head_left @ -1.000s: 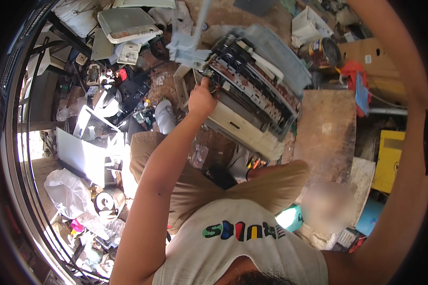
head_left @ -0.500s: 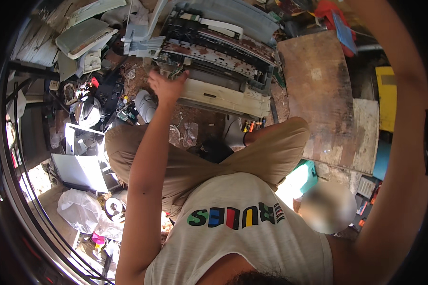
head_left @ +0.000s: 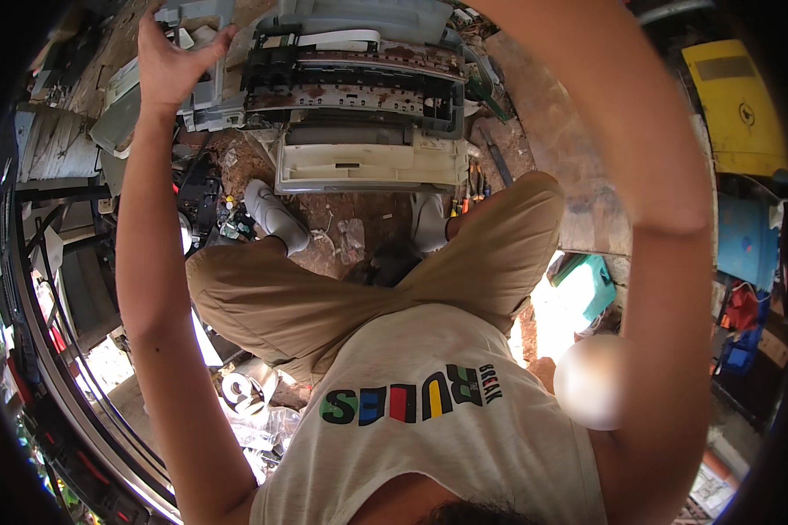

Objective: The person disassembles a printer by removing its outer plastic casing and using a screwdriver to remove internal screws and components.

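Observation:
A partly dismantled grey and cream printer lies on the ground in front of my crossed legs, its inner rails and rollers bare. The long cream panel faces me along its near side. At its far left, my left hand is raised beside a grey plastic frame part, thumb stretched away from the fingers. Whether it touches that part I cannot tell. My right forearm reaches up and inward past the top edge, so the right hand is out of sight.
Several screwdrivers and a dark bar lie right of the printer. Farther right are a wooden board, a yellow case and a teal case. Loose electronic parts and a white roll clutter the left.
My left hand has gone from the printer's near left corner up and left to the grey frame part. My right arm has swung inward. The printer sits farther left and higher in view.

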Action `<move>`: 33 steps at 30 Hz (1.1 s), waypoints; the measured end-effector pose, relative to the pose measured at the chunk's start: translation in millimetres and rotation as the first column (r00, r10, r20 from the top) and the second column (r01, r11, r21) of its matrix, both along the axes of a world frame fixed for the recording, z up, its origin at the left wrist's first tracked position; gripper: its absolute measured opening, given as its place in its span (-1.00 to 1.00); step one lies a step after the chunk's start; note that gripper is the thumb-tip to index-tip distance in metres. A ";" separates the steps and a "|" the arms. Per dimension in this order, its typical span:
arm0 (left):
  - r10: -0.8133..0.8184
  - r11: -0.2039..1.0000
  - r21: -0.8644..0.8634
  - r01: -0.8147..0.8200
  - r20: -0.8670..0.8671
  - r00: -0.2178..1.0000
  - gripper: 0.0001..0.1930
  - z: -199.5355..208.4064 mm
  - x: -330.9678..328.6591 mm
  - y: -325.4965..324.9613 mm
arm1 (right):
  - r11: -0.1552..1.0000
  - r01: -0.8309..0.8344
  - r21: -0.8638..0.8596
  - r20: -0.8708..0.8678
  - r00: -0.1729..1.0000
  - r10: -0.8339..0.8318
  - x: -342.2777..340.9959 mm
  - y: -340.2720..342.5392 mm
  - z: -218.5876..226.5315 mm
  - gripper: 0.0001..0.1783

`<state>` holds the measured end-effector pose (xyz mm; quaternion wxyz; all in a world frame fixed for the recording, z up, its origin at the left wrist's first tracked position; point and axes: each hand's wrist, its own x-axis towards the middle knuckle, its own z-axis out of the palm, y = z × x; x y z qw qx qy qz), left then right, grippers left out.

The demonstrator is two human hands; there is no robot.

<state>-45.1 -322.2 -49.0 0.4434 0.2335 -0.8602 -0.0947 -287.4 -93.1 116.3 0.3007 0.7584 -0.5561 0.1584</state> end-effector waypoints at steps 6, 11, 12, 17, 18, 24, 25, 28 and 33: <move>0.090 0.991 -0.109 -0.081 0.079 0.993 -0.17 -21.3 15.0 -35.1 | 0.717 0.158 0.679 0.728 -0.013 -0.686 -44.0 157.5 -296.9 0.16; -0.035 0.972 -0.235 0.012 -0.094 0.995 -0.24 -24.9 -25.7 4.1 | 0.724 -0.275 0.633 0.363 -0.721 -0.591 -12.1 185.5 -376.8 0.01; -0.065 0.978 -0.203 0.051 -0.066 0.996 -0.24 -25.8 -24.1 0.4 | 0.774 -0.355 0.525 0.281 -0.785 -0.551 -11.1 182.4 -378.8 -0.05; -0.066 0.990 -0.123 0.072 0.049 0.997 -0.24 -10.2 -16.6 -13.4 | 0.829 -0.351 0.435 0.173 -0.871 -0.459 1.7 161.7 -374.0 -0.42; -0.018 0.992 -0.121 0.026 0.064 0.998 -0.23 -13.2 -20.6 -10.2 | 0.827 -0.377 0.417 0.144 -0.871 -0.469 -3.0 163.9 -365.9 -0.45; 0.130 0.970 -0.225 -0.095 0.150 0.980 -0.23 -26.9 -47.1 -15.4 | 0.806 -0.191 0.560 0.331 -0.840 -0.430 16.6 185.5 -405.1 -0.45; 0.125 0.979 -0.179 -0.099 0.145 0.981 -0.23 -32.7 -43.7 -26.8 | 0.813 -0.182 0.552 0.364 -0.825 -0.432 18.5 187.5 -412.9 -0.46; 0.160 0.971 -0.199 -0.134 0.118 0.980 -0.25 -18.7 -36.9 -41.9 | 0.851 -0.141 0.506 0.663 -0.568 -0.488 7.0 188.9 -419.3 -0.52; 0.135 0.990 0.050 -0.136 0.012 0.991 -0.23 -28.4 -4.0 -82.0 | 0.796 -0.178 0.579 0.509 -0.684 -0.523 -49.2 159.9 -367.0 -0.63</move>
